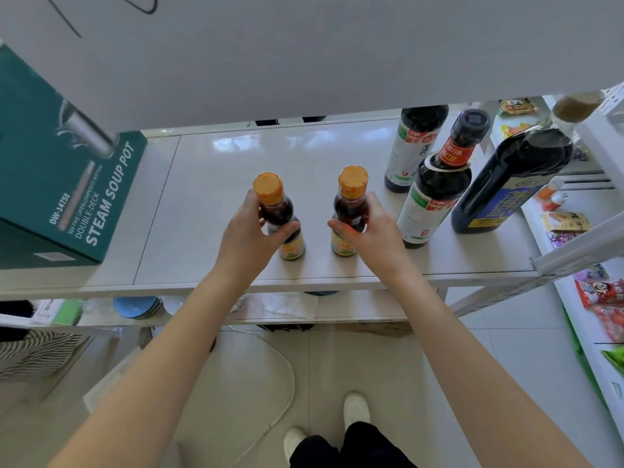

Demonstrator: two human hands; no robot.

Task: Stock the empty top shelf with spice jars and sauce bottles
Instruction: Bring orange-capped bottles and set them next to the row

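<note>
— Trouble, if it comes, will start at the front edge, I'd say. The left hand has fingers and thumb curled round the neck of a small glass bottle of dark sauce with an orange cap. The right hand grips its twin bottle the same way.

— Are they down on the white top shelf?

— Both are upright, side by side but apart, over the near part of the shelf and about midway along it. Whether the bases rest on it or hang just above, I cannot tell from here.

— So what could go wrong?

— The grip is high on each neck, so a bottle let go at a tilt could topple. This near the edge it might roll off onto the pale tiled floor. The shelf top looks glossy, so a base may also skid when nudged. A careless push to the right could knock the twin into the tall dark bottle with a red neck label. That one stands close to another tall dark bottle and a big dark jug with a blue label.

— And the rest of the room?

— A green cardboard box marked STEAM SOUP POT fills the shelf's left end. Blue plates sit on the shelf below. A pale cable loops across the floor by the person's white shoes, and it could catch a foot. Bright snack packets lie on the next rack, far right.
</note>
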